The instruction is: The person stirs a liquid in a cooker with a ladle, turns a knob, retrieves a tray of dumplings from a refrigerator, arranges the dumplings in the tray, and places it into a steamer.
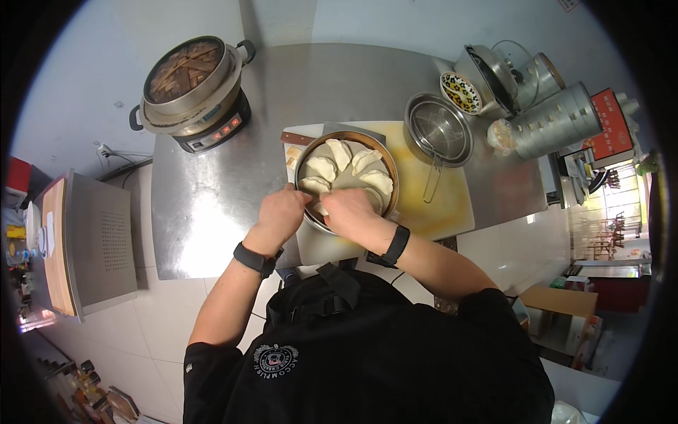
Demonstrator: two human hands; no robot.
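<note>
Several pale folded dumplings (339, 153) lie in a ring on the cloth-like liner of a round steamer tray (392, 155). My left hand (283, 212) is at the tray's left rim, its fingertips on or just inside the edge. Over the tray's near part reaches my right hand (349, 211), its fingers pointing down beside a dumpling partly hidden under them; whether they grip it cannot be told. Beneath the tray is a yellow-stained white cutting board (434, 196). A cleaver with a brown wooden handle (296, 138) lies behind the tray, its blade partly covered.
An electric steamer pot (185, 95) with lit red indicators stands at the back left of the steel table (328, 79). On the right are a wire strainer in a metal bowl (466, 151), a patterned dish (461, 93), a lidded metal container (490, 74) and stacked steamer tiers (561, 122).
</note>
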